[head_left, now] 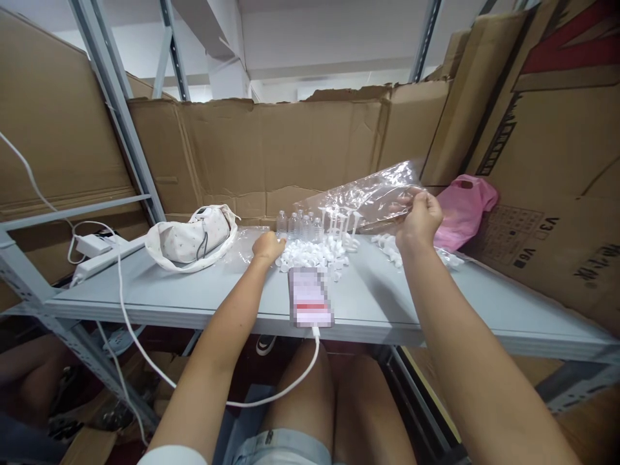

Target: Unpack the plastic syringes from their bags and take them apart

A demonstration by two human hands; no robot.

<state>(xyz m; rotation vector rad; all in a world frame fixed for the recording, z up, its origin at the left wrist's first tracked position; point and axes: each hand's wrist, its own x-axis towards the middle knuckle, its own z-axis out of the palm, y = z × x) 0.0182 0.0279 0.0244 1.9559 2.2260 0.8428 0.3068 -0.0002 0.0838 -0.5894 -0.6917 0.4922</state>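
My right hand [420, 218] is raised over the table and closed on a clear plastic bag [382, 190], which stretches out to the left from the fingers. My left hand [268, 247] is low at the left edge of a heap of small white plastic caps [312, 252], its fingers curled together; what they hold, if anything, is hidden. Several small clear bottles [293, 226] stand upright just behind the heap. Beside them are white long-stemmed plastic pieces [340, 223], partly behind the bag. Another piece of clear plastic [241, 248] lies by my left hand.
A phone [310, 297] lies at the table's front edge, its white charging cable [285, 395] looping below. On the left are a white pouch [196, 239] and power strip [109, 257]. More white pieces [387, 247] and a pink bag [462, 210] are right. Cardboard [290, 148] walls the back.
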